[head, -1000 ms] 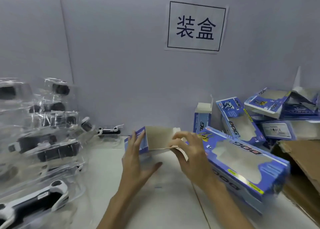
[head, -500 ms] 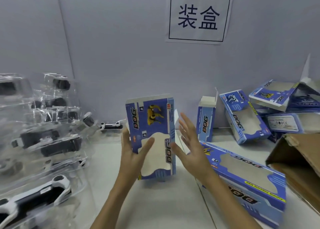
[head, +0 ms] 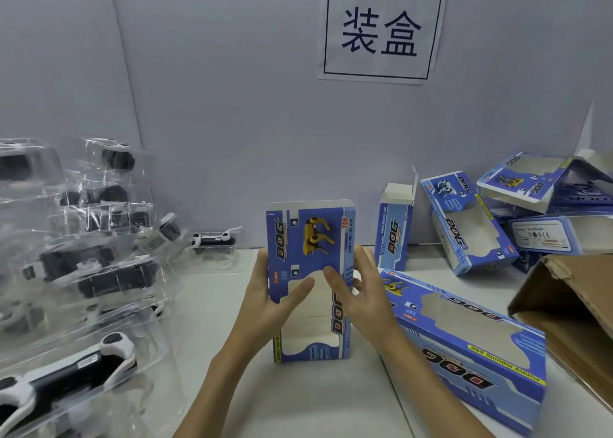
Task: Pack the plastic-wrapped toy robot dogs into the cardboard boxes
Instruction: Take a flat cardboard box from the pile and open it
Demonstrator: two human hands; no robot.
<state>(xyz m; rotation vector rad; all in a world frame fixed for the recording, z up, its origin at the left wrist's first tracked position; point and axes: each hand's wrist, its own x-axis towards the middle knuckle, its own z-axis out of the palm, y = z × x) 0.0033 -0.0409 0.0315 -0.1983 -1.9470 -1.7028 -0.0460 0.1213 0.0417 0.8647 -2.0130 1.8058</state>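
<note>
Nearby, wrapped dogs (head: 76, 271) left, boxes (head: 471, 341) right

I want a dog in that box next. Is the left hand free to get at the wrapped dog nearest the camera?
Probably not yet: the left hand grips the upright blue box, as does the right hand. Once it lets go, the path to the wrapped dog looks clear.

Your left hand (head: 265, 296) is gripping the upright box (head: 310, 271) by its left edge, thumb lying across the front. Your right hand (head: 361, 293) is gripping the right edge, thumb pressing the front, both forearms reaching up from below.
</note>
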